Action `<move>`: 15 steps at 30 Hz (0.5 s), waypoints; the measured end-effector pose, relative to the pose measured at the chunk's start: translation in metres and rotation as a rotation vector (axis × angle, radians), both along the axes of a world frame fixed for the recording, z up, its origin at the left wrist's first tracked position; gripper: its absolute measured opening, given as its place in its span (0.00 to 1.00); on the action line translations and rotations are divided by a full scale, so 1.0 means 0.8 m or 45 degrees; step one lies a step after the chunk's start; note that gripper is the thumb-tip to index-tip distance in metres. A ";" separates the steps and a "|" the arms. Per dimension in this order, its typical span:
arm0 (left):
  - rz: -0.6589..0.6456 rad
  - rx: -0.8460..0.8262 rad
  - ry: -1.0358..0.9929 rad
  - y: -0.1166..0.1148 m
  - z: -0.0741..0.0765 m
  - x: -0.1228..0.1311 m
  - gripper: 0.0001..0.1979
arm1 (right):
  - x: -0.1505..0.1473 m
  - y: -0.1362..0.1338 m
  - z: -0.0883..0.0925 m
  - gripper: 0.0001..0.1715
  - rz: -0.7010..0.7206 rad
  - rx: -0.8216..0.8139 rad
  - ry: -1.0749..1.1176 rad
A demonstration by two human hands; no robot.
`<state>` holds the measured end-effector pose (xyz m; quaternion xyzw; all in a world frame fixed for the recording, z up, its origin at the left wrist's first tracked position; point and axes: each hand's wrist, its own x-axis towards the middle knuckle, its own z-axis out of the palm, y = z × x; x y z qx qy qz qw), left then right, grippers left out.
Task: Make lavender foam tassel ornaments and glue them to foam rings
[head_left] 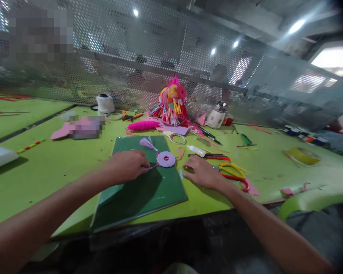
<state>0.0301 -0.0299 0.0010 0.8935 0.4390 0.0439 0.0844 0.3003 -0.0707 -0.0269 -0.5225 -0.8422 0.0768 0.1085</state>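
My left hand (128,165) is over the green board (143,198), its fingertips closed on the end of a pink string (153,166). That string runs to a scalloped lilac paper disc (169,163) with a small hole in its middle. A lilac paper tassel (148,144) hangs off the disc's far left side, and a curl of pink string (180,153) lies at its right. My right hand (201,171) rests on the table just right of the board, fingers apart and holding nothing visible. Close to it lie a white glue tube (196,150) and red-and-yellow-handled pliers (233,171).
A colourful tasselled paper ornament (174,101) stands at the back by the perforated metal screen (111,64). Around it are pink yarn (143,125), a tape roll (177,139) and a white bottle (216,115). Yellow tape (303,158) lies to the right.
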 end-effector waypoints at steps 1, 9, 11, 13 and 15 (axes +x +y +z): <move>-0.009 0.010 0.074 -0.002 -0.001 0.002 0.11 | -0.002 0.005 -0.003 0.10 0.013 -0.030 -0.003; 0.070 0.202 0.168 -0.007 -0.024 0.011 0.11 | -0.003 0.032 -0.007 0.02 0.126 -0.258 0.164; 0.099 0.159 0.102 -0.006 -0.022 0.011 0.10 | -0.001 0.033 -0.008 0.03 0.114 -0.295 0.229; 0.136 0.072 -0.008 -0.003 -0.018 0.011 0.09 | 0.002 0.031 -0.008 0.02 0.081 -0.327 0.311; 0.163 -0.044 -0.157 0.000 -0.016 0.010 0.08 | 0.004 0.023 -0.006 0.03 0.046 -0.344 0.405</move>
